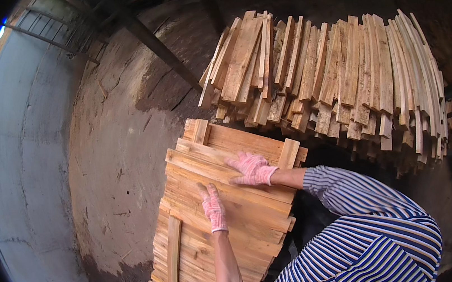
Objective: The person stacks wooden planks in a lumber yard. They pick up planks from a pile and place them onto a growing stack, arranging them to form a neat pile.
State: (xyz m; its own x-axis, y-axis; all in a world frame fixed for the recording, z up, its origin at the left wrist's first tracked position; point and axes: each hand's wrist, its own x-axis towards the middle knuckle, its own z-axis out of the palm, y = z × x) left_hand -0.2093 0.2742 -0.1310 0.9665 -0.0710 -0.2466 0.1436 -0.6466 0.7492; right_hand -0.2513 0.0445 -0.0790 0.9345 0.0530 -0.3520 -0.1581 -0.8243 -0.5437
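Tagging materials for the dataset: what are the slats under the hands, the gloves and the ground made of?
Pale flat slats stacked under the hands: raw sawn wood, unfinished, grain and rough edges showing. Pink gloves on the left hand and right hand: knitted fabric by the ribbed cuffs, probably cotton. Brown ground: looks like packed earth, cracked and matt.

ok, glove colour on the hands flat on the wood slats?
Pink knit, flecked white, on both the left hand and right hand, resting on the slat stack. Head view shows it.

Lighting even and moderately bright on the near wooden slats (230, 219) and far plank stack (336, 71). Far right corner falls into deep shadow. Blue glare spots at left rim. Strong fisheye bending, black vignette. Focus sharp centrally.
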